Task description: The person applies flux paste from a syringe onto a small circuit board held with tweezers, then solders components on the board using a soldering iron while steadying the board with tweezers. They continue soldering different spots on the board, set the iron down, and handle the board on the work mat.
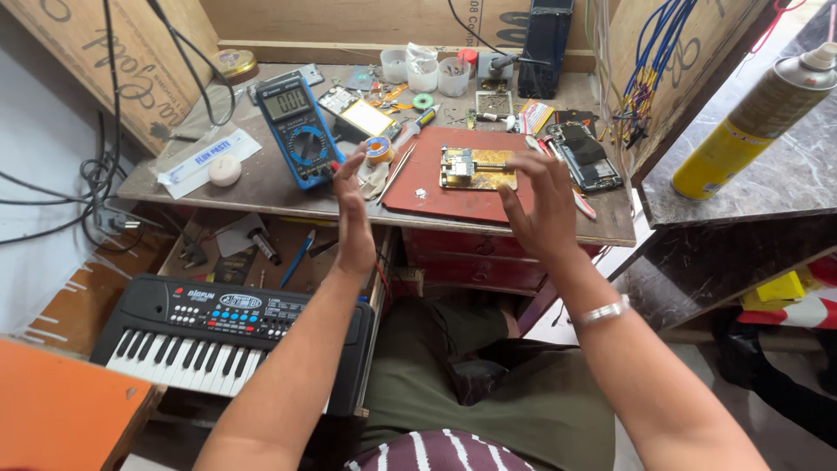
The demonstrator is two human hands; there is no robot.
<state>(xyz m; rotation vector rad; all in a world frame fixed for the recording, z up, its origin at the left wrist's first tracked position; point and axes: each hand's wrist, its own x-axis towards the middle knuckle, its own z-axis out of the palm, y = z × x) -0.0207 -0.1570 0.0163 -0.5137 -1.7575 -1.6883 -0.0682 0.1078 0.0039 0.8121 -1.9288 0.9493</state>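
Note:
My left hand [353,218] is raised edge-on over the front of the wooden workbench [261,187], fingers straight and together, holding nothing. It is nearest the blue multimeter [296,131] and a small solder spool [378,150]. My right hand [540,205] hovers with fingers spread above the right part of the red work mat [436,187], empty. Between the two hands, on the mat, sits a gold circuit board holder [475,168] with a small board in it. A tiny loose part [420,193] lies on the mat.
An opened phone [586,157] lies right of the mat. Small plastic cups [436,74] and tools crowd the back. A yellow spray can [750,118] stands on the dark marble counter at right. A black toy keyboard [218,336] sits low at left. Cables hang at left.

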